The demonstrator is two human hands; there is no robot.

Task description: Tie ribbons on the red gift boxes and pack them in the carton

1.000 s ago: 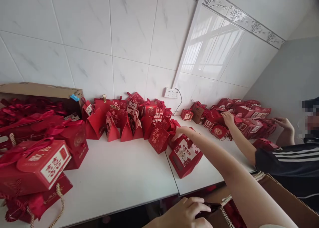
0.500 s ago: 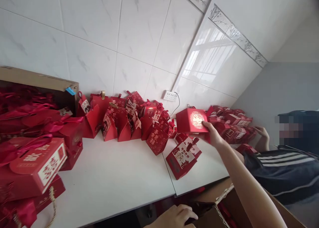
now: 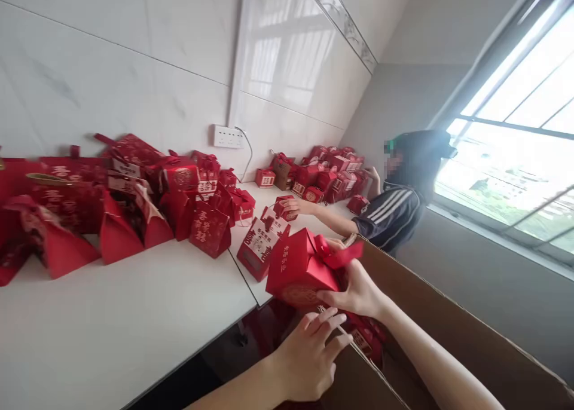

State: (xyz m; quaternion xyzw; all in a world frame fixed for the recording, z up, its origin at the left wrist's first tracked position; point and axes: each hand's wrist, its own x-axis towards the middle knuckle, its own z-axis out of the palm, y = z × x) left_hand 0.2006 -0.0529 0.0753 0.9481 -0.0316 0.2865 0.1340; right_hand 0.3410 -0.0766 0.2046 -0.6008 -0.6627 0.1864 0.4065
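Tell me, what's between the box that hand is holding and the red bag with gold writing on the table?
In the head view, a red-and-white box stands on the table between the held red box and the gold-lettered bag.

A single head-worn view looks down and rightward along the white bench (image 3: 134, 314) toward the window (image 3: 515, 129), close above the hands.

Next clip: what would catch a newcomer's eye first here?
The red gift box with a ribbon bow, held in the right hand over the open cardboard carton at lower right, with the left hand at the carton's near edge. Behind it, a crowd of red boxes and bags lines the white table along the tiled wall. At the far end, by the bright window, another person handles more boxes.
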